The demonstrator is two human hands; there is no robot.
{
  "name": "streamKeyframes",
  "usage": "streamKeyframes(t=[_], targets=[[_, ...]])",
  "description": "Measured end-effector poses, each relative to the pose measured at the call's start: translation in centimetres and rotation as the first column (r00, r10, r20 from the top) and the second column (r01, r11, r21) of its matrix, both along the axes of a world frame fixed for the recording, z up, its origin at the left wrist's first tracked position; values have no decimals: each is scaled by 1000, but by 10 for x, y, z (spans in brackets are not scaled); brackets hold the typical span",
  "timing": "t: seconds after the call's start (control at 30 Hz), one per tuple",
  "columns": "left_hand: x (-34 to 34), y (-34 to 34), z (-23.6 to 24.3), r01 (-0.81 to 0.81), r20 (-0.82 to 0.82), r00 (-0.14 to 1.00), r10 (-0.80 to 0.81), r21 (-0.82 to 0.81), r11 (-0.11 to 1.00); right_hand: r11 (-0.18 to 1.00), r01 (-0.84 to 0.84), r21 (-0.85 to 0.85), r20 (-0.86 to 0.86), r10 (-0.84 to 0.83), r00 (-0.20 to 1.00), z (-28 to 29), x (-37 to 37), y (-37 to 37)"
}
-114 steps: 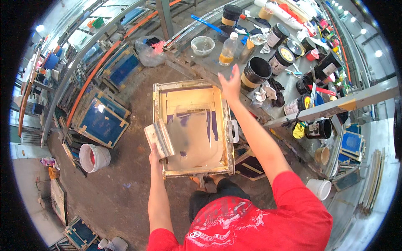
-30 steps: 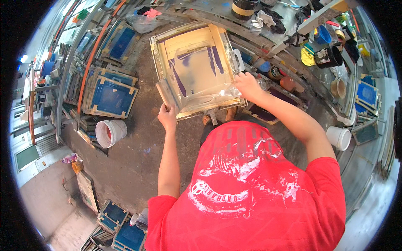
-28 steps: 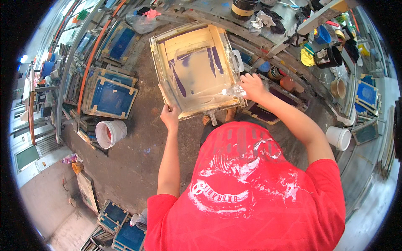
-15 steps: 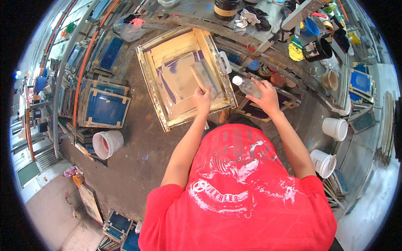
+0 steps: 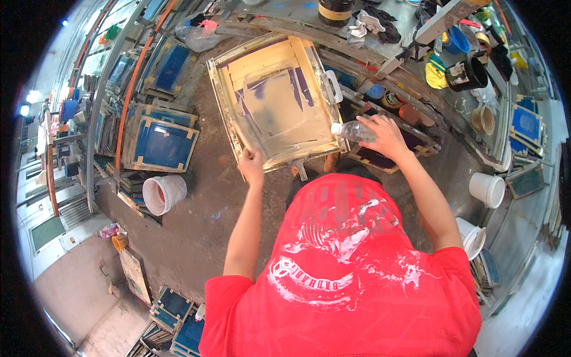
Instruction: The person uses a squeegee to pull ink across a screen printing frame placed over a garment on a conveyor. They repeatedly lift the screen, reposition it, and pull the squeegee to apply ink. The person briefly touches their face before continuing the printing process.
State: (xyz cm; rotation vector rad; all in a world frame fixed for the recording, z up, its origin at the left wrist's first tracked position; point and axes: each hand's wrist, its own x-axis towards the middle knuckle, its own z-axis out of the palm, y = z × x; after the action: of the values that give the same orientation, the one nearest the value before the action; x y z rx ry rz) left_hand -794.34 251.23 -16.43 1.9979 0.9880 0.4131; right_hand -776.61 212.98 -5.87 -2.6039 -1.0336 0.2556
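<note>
A wooden-framed printing screen (image 5: 315, 74) stands in front of me, with yellowish taped margins, purple patches and a beige, smeared middle. My left hand (image 5: 251, 165) is closed round the handle of a squeegee (image 5: 248, 134), whose wide blade lies along the screen's left inner side. On the right, my right hand (image 5: 384, 140) grips a clear plastic bottle (image 5: 358, 131) with a white cap. The bottle lies nearly level, its cap pointing left over the screen's right edge. What is inside the bottle I cannot make out.
Blue screens (image 5: 165, 146) lean in stacks at the left, near a white bucket (image 5: 172, 194). White buckets (image 5: 488, 189) stand at the right. A black tub (image 5: 466, 74), rags (image 5: 367, 22) and a paint bucket (image 5: 334, 13) are on the far bench. A white handle (image 5: 333, 87) sits beside the screen.
My left hand has moved the squeegee from the screen's right half to its left side. The bottle has tipped closer to level near the right edge. The whole view has shifted slightly.
</note>
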Motion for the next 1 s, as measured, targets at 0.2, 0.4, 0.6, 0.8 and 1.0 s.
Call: streamKeyframes(t=[0.2, 0.4, 0.6, 0.8, 1.0], targets=[[63, -83, -23, 80, 83, 994, -68, -152, 985, 966, -103, -239, 63, 121, 991, -23, 19, 21], [62, -42, -5, -15, 314, 947, 73, -182, 983, 888, -259, -379, 219, 359, 907, -16, 14, 79], [13, 16, 31, -68, 205, 976, 71, -22, 997, 893, -283, -350, 271, 386, 882, -42, 0, 113], [-13, 16, 8, -59, -58, 996, 66, 126, 990, 988, -127, -88, 135, 138, 981, -37, 0, 83], [60, -64, -7, 114, -18, 993, -116, -57, 992, 913, 301, 277, -30, -304, 952, -27, -9, 0]])
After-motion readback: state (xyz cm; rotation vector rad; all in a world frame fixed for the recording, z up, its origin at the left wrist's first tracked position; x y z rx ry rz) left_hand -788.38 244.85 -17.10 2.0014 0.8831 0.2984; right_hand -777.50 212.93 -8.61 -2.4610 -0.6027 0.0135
